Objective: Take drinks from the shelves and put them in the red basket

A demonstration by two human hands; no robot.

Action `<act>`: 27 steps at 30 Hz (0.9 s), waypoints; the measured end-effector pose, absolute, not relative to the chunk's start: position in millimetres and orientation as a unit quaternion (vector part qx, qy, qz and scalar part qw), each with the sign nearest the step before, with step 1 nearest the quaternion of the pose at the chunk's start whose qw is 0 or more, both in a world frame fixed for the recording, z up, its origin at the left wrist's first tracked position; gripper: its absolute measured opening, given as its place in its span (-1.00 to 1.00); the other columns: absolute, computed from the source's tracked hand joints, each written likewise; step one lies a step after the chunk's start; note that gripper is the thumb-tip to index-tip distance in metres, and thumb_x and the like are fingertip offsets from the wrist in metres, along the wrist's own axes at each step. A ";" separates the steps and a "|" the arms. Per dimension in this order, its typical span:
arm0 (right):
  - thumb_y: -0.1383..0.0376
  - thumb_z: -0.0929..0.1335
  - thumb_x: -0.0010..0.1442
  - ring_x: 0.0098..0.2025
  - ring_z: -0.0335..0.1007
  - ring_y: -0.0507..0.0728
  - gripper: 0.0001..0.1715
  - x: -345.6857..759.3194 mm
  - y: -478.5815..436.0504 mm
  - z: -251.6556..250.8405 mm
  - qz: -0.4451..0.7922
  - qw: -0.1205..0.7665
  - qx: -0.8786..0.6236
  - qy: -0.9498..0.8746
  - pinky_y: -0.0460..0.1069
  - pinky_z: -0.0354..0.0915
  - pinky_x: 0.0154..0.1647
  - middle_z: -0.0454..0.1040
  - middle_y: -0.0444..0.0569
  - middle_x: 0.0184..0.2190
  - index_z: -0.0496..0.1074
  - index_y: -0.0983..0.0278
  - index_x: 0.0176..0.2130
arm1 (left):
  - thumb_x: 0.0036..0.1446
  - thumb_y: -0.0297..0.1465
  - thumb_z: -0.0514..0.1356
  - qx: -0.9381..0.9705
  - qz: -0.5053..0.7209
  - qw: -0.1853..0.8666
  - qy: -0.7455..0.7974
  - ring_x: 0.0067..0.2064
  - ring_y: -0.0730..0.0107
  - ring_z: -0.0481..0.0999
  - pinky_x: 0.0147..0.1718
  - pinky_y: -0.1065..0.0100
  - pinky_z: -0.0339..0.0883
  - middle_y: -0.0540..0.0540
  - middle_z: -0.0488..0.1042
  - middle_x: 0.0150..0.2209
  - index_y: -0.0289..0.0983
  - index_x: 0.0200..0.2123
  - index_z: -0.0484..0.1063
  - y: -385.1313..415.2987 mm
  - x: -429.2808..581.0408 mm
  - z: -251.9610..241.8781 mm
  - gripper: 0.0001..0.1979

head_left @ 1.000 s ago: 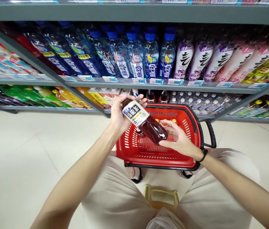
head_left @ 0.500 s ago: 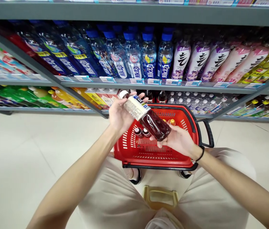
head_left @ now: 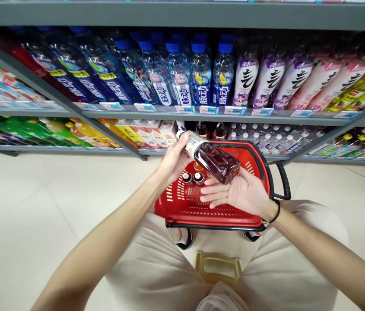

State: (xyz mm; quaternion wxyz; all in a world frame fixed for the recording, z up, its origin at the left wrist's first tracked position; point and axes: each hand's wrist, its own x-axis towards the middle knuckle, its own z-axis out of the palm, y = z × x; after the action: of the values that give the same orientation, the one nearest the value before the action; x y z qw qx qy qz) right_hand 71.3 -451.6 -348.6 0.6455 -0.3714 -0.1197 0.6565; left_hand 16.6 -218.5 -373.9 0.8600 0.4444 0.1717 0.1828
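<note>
A bottle of dark red-brown drink (head_left: 217, 160) with a pale label and white cap lies tilted above the red shopping basket (head_left: 221, 220). My left hand (head_left: 175, 160) grips it near the neck, thumb across the top. Under the bottle's base is my right hand (head_left: 240, 192), palm up with its fingers stretched out, touching or very close to the bottle. Inside the basket stand two dark bottles with pale caps (head_left: 193, 178) and at least one orange-topped bottle (head_left: 198, 166), partly hidden by the held bottle and my hands.
Blue-capped drink bottles (head_left: 182, 77) and white-and-purple bottles (head_left: 245, 80) line the shelf ahead. Cartons (head_left: 146, 133) and small water bottles (head_left: 263, 137) fill the lower shelf. The basket's black handle (head_left: 281, 179) sticks out right. A yellow stool (head_left: 217, 265) is between my legs.
The bottle has rolled so its label faces more to the left and has shifted slightly right. My right hand has loosened from its base, fingers now spread beneath it.
</note>
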 end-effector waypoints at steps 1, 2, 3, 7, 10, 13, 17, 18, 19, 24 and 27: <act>-0.30 -0.15 0.42 0.08 0.62 0.38 0.14 72.7 -452.9 -348.0 0.655 0.643 -0.375 -0.128 0.24 0.38 0.15 0.62 0.39 0.04 0.52 0.42 0.09 | 0.19 -0.06 0.42 0.448 0.178 0.859 0.174 -0.01 0.15 0.63 -0.01 0.23 0.55 -0.22 0.65 -0.01 -0.29 -0.07 0.59 -219.7 17.2 -376.5 -0.56; -0.32 -0.16 0.40 0.05 0.63 0.38 0.16 74.3 -454.1 -347.7 0.655 0.640 -0.377 -0.138 0.24 0.39 0.13 0.63 0.38 0.02 0.54 0.41 0.06 | 0.20 -0.03 0.41 0.451 0.174 0.857 0.178 -0.02 0.14 0.64 -0.02 0.22 0.56 -0.21 0.65 -0.01 -0.28 -0.07 0.60 -221.0 17.6 -378.4 -0.55; -0.34 -0.17 0.39 0.00 0.64 0.38 0.19 75.7 -455.0 -347.7 0.655 0.637 -0.378 -0.148 0.24 0.41 0.10 0.65 0.37 -0.01 0.56 0.40 0.03 | 0.20 -0.02 0.41 0.454 0.171 0.855 0.184 -0.02 0.13 0.64 -0.03 0.21 0.57 -0.21 0.65 -0.01 -0.27 -0.07 0.60 -222.3 18.1 -379.8 -0.54; -0.36 -0.21 0.39 -0.22 0.66 0.29 0.25 79.8 -455.4 -352.4 0.651 0.632 -0.374 -0.192 0.20 0.44 -0.01 0.68 0.30 -0.10 0.57 0.40 0.05 | 0.16 0.03 0.41 0.457 0.177 0.847 0.204 0.00 0.07 0.64 -0.11 0.19 0.62 -0.19 0.66 -0.03 -0.25 -0.12 0.61 -224.5 20.6 -379.7 -0.53; -0.38 -0.21 0.38 -0.31 0.61 0.26 0.27 85.6 -454.9 -357.4 0.623 0.610 -0.421 -0.250 0.17 0.46 -0.14 0.68 0.31 -0.17 0.57 0.43 0.03 | 0.12 0.02 0.44 0.457 0.174 0.844 0.222 0.00 0.01 0.65 -0.21 0.19 0.64 -0.19 0.66 -0.01 -0.20 -0.12 0.59 -217.0 23.2 -378.6 -0.54; -0.30 -0.10 0.46 -0.31 0.57 0.27 0.10 101.1 -459.2 -355.2 0.431 0.515 -0.656 -0.345 0.13 0.42 -0.21 0.65 0.32 -0.26 0.58 0.42 -0.10 | 0.05 -0.05 0.50 0.464 0.167 0.828 0.267 -0.10 0.10 0.66 -0.29 0.26 0.63 -0.17 0.66 -0.05 -0.18 -0.14 0.57 -204.4 25.7 -383.0 -0.57; 0.16 0.13 0.55 -0.02 0.57 0.45 -0.46 129.3 -471.0 -343.4 0.105 0.137 -0.891 -0.419 0.21 0.34 0.03 0.61 0.41 -0.10 0.48 0.48 0.11 | -0.05 -0.13 0.56 0.499 0.174 0.783 0.328 -0.13 0.18 0.65 -0.26 0.26 0.64 -0.20 0.66 -0.07 -0.25 -0.12 0.57 -198.4 29.8 -400.7 -0.50; 0.21 0.14 0.54 0.02 0.57 0.48 -0.50 134.7 -473.6 -341.7 0.107 0.066 -0.898 -0.422 0.23 0.34 0.04 0.60 0.42 -0.06 0.44 0.49 0.15 | -0.09 -0.16 0.58 0.516 0.178 0.767 0.336 -0.11 0.16 0.66 -0.24 0.24 0.65 -0.21 0.66 -0.05 -0.27 -0.11 0.57 -199.6 31.4 -407.2 -0.47; 0.24 0.13 0.54 0.04 0.58 0.48 -0.51 138.8 -475.8 -341.2 0.134 0.018 -0.897 -0.420 0.23 0.35 0.04 0.60 0.42 -0.04 0.41 0.49 0.17 | -0.13 -0.17 0.60 0.539 0.181 0.749 0.339 -0.10 0.14 0.66 -0.23 0.22 0.65 -0.22 0.66 -0.04 -0.28 -0.09 0.57 -201.6 33.4 -414.4 -0.44; 0.27 0.26 0.48 0.23 0.51 0.47 -0.48 144.2 -478.5 -349.4 0.270 -0.064 -0.878 -0.391 0.18 0.38 0.15 0.54 0.47 0.12 0.33 0.57 0.26 | -0.05 -0.08 0.52 0.799 0.134 0.492 0.319 -0.05 0.08 0.66 -0.08 0.17 0.58 -0.22 0.66 -0.07 -0.30 -0.07 0.57 -216.1 45.2 -457.7 -0.44; 0.24 0.29 0.48 0.29 0.47 0.41 -0.43 145.1 -477.2 -350.7 0.297 -0.058 -0.871 -0.386 0.14 0.36 0.23 0.51 0.46 0.19 0.33 0.58 0.30 | -0.13 -0.17 0.54 0.877 0.076 0.389 0.273 -0.06 0.08 0.65 0.00 0.17 0.51 -0.16 0.65 -0.12 -0.28 -0.10 0.57 -233.1 50.5 -482.8 -0.47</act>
State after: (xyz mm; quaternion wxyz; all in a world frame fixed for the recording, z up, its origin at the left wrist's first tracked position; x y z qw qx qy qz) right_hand 145.1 -477.2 -350.7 -0.0580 -0.8713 -0.3865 0.2967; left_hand 50.5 -233.1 -482.8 0.3889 0.8766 0.2728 0.0763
